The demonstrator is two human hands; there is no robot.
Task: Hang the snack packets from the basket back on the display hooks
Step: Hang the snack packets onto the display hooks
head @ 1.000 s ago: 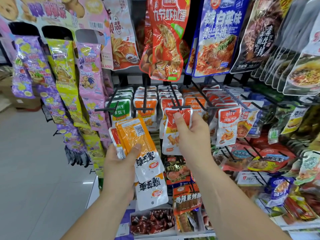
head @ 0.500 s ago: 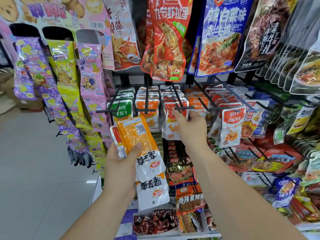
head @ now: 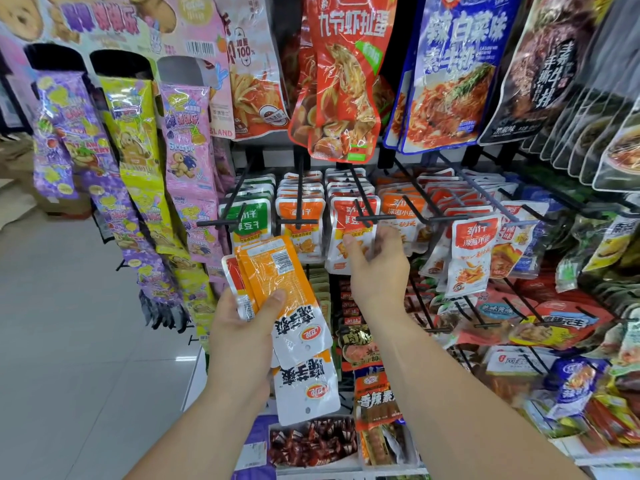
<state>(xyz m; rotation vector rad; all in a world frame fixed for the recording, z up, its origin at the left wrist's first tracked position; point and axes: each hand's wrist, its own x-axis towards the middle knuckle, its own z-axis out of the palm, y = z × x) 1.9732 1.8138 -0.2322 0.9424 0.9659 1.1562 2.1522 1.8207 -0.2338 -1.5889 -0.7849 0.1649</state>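
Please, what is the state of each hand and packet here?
left hand: grips the orange packets
orange packets: fanned, off the hooks, hanging holes downward
front red packet: hangs on the middle hook
right hand: at that packet, fingers blurred, grip unclear

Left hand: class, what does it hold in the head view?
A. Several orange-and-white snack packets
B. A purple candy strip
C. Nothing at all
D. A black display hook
A: the left hand grips a small stack of orange-and-white snack packets, its thumb pressed across the front one.
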